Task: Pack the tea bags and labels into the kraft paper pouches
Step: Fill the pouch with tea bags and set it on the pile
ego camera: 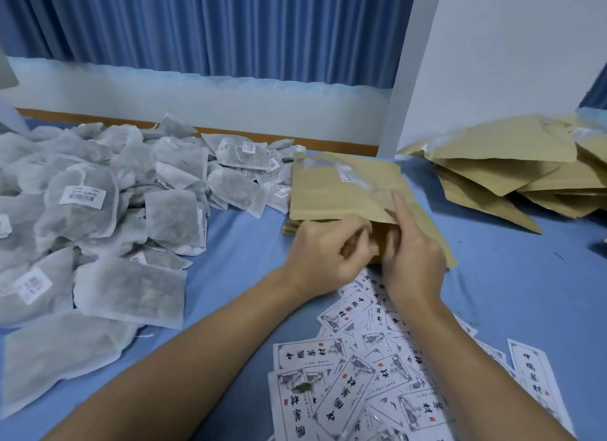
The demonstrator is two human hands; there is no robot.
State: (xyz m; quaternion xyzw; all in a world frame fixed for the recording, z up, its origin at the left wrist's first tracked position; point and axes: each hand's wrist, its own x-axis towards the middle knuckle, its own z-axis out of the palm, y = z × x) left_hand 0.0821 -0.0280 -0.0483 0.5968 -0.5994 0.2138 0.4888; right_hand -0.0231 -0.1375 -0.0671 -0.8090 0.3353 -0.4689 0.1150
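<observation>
While labels (377, 375) lie near, hands (371, 253) grip pouch (341, 191).

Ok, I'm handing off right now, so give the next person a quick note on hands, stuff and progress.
Left hand and right hand both grip the near end of one kraft pouch, apparently working its mouth open.
Tea bags heaped on the left; labels scattered in front; more pouches piled far right, contents unclear.
Nothing visibly in the held pouch yet.
Left: open it, add tea bags and a label, repeat.
</observation>
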